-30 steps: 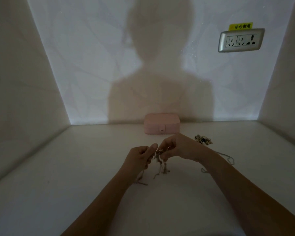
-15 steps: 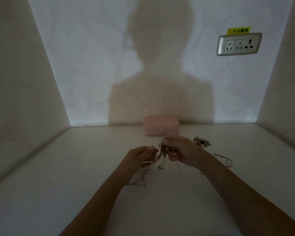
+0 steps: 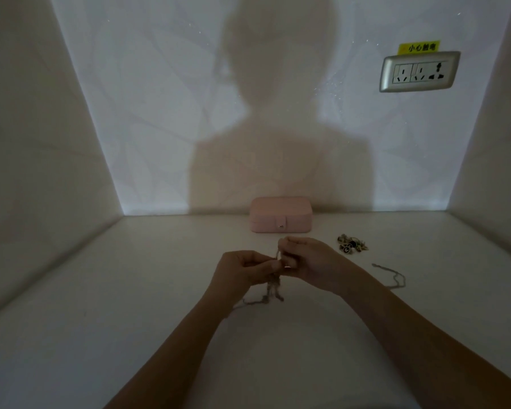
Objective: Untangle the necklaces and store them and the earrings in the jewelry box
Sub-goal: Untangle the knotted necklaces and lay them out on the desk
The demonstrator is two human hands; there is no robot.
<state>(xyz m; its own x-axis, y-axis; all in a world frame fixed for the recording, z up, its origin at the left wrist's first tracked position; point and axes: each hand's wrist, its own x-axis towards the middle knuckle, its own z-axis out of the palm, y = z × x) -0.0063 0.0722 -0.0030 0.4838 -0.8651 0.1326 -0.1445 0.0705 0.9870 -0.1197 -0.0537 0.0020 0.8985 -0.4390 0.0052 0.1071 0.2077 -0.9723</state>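
I have both hands raised just above the middle of the table (image 3: 130, 320), close together. The left hand (image 3: 242, 270) has its grip clamped on the tangled necklaces (image 3: 273, 287), fingers curled and pinching the knot. The right hand (image 3: 310, 261) pinches one strand between thumb and forefinger and holds it a little higher. From the knot, loose chain ends hang down and trail onto the table below the left hand.

The pink jewelry box (image 3: 281, 215) sits closed at the table's back edge, its snap tab facing me, directly beyond the hands. I cannot tell whether it touches the back wall (image 3: 160, 113). The earrings (image 3: 351, 246) lie in a small heap right of the right hand, near it but apart. A separate chain (image 3: 393, 276) curves on the table further right, nearer me than the earrings.

The left wall (image 3: 42, 172) and right wall (image 3: 490, 172) box the table in, and the hands are well apart from both. A wall socket (image 3: 419, 71) sits high on the back wall, to the right.
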